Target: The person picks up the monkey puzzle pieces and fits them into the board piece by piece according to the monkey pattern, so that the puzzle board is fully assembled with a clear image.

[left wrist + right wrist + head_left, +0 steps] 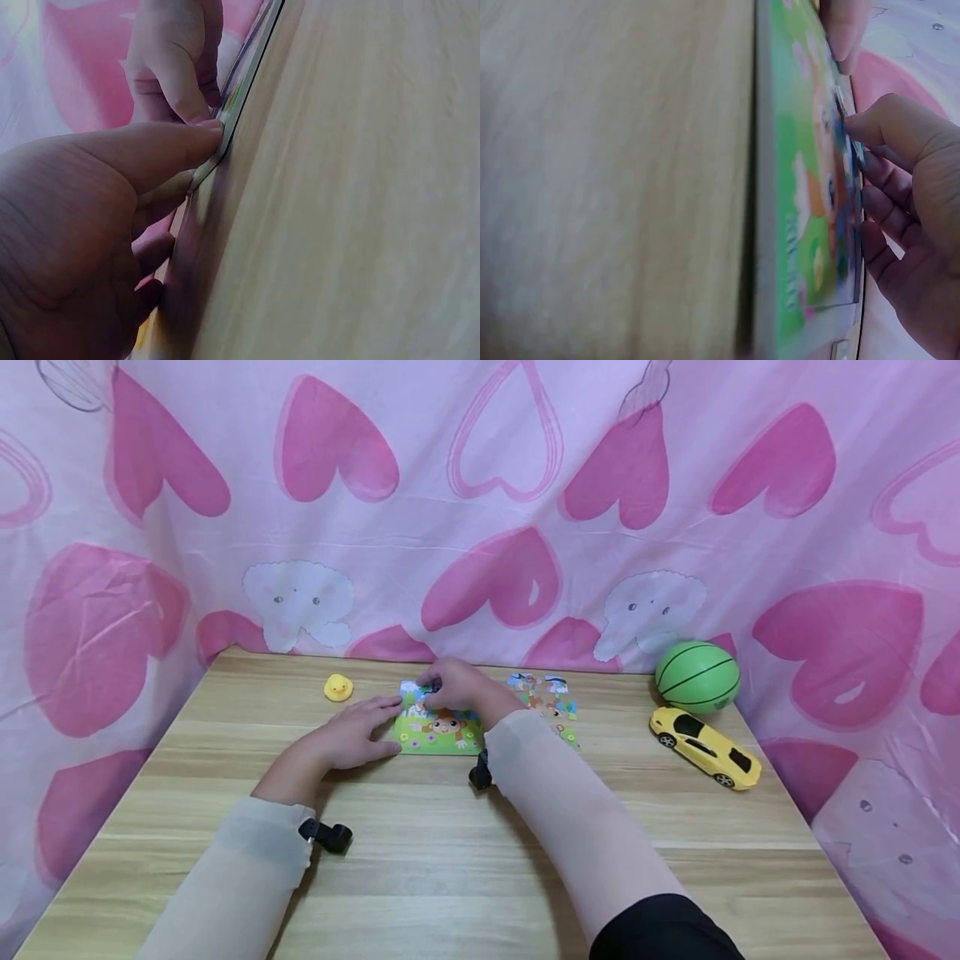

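Note:
A jigsaw puzzle board (pixel 438 739) with a cartoon monkey on green grass lies flat on the table. My left hand (pixel 352 735) rests at its left edge, thumb and fingertips touching the border, fingers fairly straight. Over the upper part of the picture, my right hand (pixel 459 685) pinches a small puzzle piece (pixel 857 155) between thumb and fingers, low against the board; most of the piece is hidden. Several loose puzzle pieces (pixel 536 702) lie right of the board, partly behind the right wrist.
A yellow rubber duck (pixel 338 687) sits left of the board. At the right stand a green ball (pixel 697 677) and a yellow toy car (pixel 705 749). A pink heart-patterned curtain (pixel 491 578) hangs behind the wooden table (pixel 420 877).

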The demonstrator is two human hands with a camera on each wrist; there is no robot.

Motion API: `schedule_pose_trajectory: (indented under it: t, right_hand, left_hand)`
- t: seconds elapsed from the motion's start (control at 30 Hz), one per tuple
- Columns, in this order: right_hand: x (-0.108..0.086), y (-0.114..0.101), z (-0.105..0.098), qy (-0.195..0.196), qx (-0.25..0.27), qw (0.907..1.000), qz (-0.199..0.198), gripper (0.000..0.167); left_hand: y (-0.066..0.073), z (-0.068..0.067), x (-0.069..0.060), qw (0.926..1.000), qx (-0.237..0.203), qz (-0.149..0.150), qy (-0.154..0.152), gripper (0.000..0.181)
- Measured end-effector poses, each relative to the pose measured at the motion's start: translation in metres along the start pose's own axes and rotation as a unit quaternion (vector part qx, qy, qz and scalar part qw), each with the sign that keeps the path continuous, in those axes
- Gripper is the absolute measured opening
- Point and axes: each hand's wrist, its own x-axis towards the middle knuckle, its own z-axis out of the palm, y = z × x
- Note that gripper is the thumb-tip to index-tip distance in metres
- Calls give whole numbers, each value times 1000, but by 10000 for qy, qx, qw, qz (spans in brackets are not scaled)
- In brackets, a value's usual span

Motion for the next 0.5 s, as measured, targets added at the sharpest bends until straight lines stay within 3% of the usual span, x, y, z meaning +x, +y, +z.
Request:
schedule_pose_trajectory:
  t: [0.23, 0.5]
  right_hand:
    - [0, -2, 0, -94, -324, 9994, 72, 45]
    - [1, -1, -1, -229, -349, 9990, 144, 45]
  left_hand:
    - [9, -7, 1, 9998, 65, -15, -167, 78]
    - [17, -12, 7, 9994, 175, -127, -282, 76]
